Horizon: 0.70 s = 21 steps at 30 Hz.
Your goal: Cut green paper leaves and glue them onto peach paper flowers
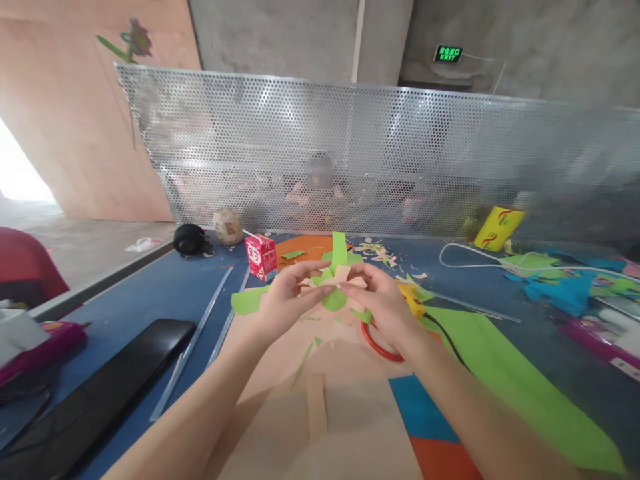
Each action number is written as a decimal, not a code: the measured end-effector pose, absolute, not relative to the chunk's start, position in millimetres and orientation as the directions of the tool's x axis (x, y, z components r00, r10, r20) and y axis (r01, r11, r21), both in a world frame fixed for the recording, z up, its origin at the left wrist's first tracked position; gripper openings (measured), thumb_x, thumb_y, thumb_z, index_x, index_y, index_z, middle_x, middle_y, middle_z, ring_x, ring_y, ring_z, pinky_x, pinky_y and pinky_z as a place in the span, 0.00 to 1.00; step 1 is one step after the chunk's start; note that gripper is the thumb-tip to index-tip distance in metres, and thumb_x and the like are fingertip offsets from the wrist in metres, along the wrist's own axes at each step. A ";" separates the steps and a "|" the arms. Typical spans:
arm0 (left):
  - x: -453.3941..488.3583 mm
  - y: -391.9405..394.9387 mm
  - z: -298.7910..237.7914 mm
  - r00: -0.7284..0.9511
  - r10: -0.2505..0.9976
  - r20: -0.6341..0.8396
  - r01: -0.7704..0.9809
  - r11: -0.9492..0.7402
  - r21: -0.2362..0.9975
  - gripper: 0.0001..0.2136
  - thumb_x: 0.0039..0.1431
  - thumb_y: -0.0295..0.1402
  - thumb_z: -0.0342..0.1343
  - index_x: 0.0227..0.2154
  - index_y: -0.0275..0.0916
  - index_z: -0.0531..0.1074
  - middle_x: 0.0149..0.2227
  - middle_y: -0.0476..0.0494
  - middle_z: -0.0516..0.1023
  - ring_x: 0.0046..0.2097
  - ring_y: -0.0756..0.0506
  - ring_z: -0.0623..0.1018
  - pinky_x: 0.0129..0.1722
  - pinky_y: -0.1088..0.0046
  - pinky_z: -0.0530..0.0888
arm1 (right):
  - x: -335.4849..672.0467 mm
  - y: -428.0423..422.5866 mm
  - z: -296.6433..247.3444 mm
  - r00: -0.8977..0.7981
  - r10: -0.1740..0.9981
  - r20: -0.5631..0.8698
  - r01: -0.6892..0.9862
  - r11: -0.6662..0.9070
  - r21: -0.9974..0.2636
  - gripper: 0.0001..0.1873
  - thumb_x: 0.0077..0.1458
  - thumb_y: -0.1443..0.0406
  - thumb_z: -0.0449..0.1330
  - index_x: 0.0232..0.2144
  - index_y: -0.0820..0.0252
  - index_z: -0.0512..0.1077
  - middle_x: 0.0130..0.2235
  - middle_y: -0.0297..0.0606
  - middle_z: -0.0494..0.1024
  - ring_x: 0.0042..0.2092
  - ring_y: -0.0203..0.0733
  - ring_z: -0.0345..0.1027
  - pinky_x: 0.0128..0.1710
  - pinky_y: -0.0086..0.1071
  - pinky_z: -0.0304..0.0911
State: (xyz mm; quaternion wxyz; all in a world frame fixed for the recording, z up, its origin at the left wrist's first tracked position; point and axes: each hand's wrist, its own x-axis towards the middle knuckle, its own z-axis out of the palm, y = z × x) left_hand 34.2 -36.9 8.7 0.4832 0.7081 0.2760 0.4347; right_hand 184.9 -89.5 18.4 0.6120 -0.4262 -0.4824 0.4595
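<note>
Both of my hands meet over the middle of the table around a small piece of joined green and beige strips (334, 300). On its left side, my left hand (287, 293) pinches it between thumb and fingers. From the other side, my right hand (383, 300) grips it with the thumb close to the left one. A green strip (339, 249) stands up behind the fingertips. Whether the strips are felt or paper I cannot tell. Beneath my hands lies a large beige sheet (280, 413). A red loop (377, 345), like a scissors handle, shows beside my right wrist.
A yellow tool (413, 301) with a black cord lies right of my hands, near a green sheet (505, 360). Left are a drink carton (261, 257), clear sticks (193, 347) and a black phone-like slab (110, 393). A perforated metal screen (250, 147) borders the back; a person sits beyond.
</note>
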 end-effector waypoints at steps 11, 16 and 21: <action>35.4 -38.9 10.1 0.440 0.804 0.400 -0.011 -0.441 0.898 0.15 0.46 0.34 0.57 0.39 0.39 0.68 0.35 0.46 0.70 0.27 0.54 0.71 0.24 0.78 0.69 | 185.9 -91.9 16.9 0.021 0.978 0.208 -0.112 0.209 -0.972 0.10 0.42 0.63 0.60 0.30 0.59 0.66 0.24 0.30 0.69 0.25 0.34 0.65 0.24 0.28 0.61; 31.8 -38.4 10.1 0.430 0.731 0.530 0.062 -0.609 0.790 0.14 0.48 0.33 0.55 0.39 0.39 0.67 0.37 0.44 0.71 0.30 0.51 0.72 0.29 0.74 0.70 | 189.0 -91.5 18.2 0.047 0.940 0.337 0.072 0.334 -0.940 0.09 0.44 0.65 0.59 0.31 0.58 0.67 0.31 0.34 0.71 0.33 0.36 0.66 0.32 0.29 0.62; 27.8 -40.4 13.8 0.402 0.543 0.738 0.168 -0.836 0.523 0.11 0.49 0.30 0.55 0.37 0.40 0.68 0.33 0.46 0.71 0.35 0.50 0.69 0.36 0.72 0.68 | 189.6 -93.4 20.1 0.062 0.847 0.527 0.400 0.463 -0.791 0.05 0.44 0.68 0.57 0.29 0.57 0.67 0.33 0.34 0.71 0.38 0.39 0.65 0.37 0.31 0.60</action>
